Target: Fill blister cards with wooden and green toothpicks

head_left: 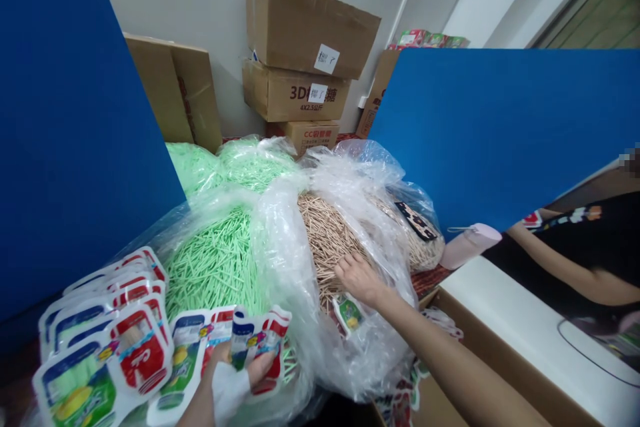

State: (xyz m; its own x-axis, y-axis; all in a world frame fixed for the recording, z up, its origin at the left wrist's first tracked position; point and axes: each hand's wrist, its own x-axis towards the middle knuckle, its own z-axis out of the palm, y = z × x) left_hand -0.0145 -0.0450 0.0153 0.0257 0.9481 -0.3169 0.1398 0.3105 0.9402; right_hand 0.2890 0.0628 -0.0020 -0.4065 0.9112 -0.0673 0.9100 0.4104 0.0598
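Head | left hand (235, 373) pinches printed pouch (257, 339) before green sticks (213, 267), thumb foremost, seemingly for steadiness | right hand (357, 278), apart, rests on brown sticks (325, 233); can't tell if gripping | clear bag (350, 360) spread open, presumably for access

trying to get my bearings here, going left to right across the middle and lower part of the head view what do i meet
stacked packets → green sticks → brown sticks with the right hand on them → dark patterned flat item → pale pink cylinder → co-worker's arm
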